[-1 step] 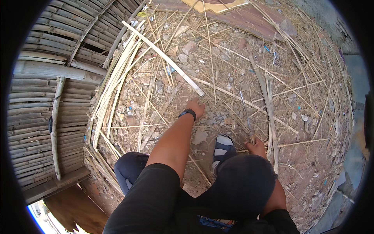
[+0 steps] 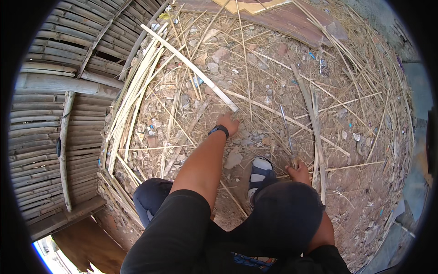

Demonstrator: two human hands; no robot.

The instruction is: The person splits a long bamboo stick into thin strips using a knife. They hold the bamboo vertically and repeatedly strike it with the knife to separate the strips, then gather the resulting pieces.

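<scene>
"Reaching down, what does the left hand (image 2: 227,124) have?"

"Nothing that I can see. Its fingers are loosely spread, just beside the near end of a broad pale strip (image 2: 212,85); whether they touch it, I cannot tell. The strip lies on the littered ground (image 2: 358,214), slanting off toward the upper left."

"And the right hand (image 2: 299,173)?"

"Closed round the near end of a long thin tool (image 2: 284,117) that points forward — probably a blade, though its edge is too small to judge."

"How far along are things?"

"Partway, I'd say. A bundle of pale strips (image 2: 132,98) lies gathered beside the bamboo wall (image 2: 36,137); the broad one, in neither hand, appears to cross its far end. Thin slivers (image 2: 337,149) lie scattered. How much remains, I can't tell."

"Any labels or writing?"

"None readable. The shirt's coloured print (image 2: 253,261) is cut off — I can't make it out."
</scene>
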